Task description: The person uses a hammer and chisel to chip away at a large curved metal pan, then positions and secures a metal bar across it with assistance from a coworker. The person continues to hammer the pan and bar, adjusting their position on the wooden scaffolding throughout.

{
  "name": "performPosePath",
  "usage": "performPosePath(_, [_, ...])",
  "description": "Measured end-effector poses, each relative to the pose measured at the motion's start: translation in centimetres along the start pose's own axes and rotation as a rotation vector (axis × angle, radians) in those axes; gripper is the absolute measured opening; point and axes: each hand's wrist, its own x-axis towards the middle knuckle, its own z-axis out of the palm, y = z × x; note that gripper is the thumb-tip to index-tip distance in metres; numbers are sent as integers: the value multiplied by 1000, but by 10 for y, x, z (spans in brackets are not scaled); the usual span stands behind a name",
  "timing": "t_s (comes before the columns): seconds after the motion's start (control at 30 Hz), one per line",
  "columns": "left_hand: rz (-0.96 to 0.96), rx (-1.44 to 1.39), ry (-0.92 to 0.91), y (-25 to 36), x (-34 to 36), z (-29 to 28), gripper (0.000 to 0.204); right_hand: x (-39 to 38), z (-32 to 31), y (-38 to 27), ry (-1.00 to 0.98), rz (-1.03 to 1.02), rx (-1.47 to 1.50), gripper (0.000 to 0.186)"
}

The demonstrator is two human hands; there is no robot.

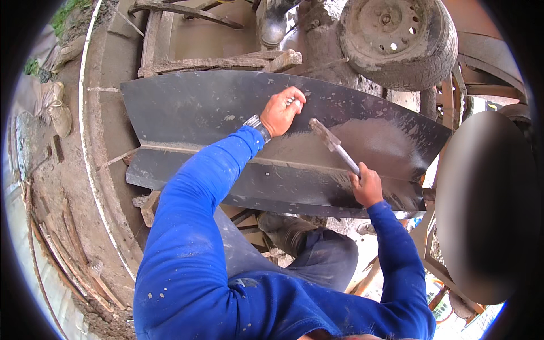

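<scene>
My right hand [367, 186] is closed round the grey handle of a hammer [345, 157], whose dirty head hangs over the black sheet [226, 107]. The sheet is wide and curved, with a lengthwise fold and a muddy wet patch on its right part. Above its middle, near the far edge, my left hand [280, 113] is closed, its fingers bent together. A small pale, shiny bit shows between those fingers; too little of it is visible to tell its kind. The hammer head is apart from my left hand, to its right.
A mud-covered wheel with a tyre [396, 39] stands at the far right. Wooden beams [226, 62] lie beyond the sheet, beside a person's boot [273, 28]. Another person's shoe [59, 110] is at the left, past a long pale rod [85, 124]. A blurred dark shape [487, 209] fills the right.
</scene>
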Motion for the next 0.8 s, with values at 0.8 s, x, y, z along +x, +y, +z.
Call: performPosePath(0.8, [-104,-99,-31,0,7,5,13,-36,9,-20,350,-123,214,26])
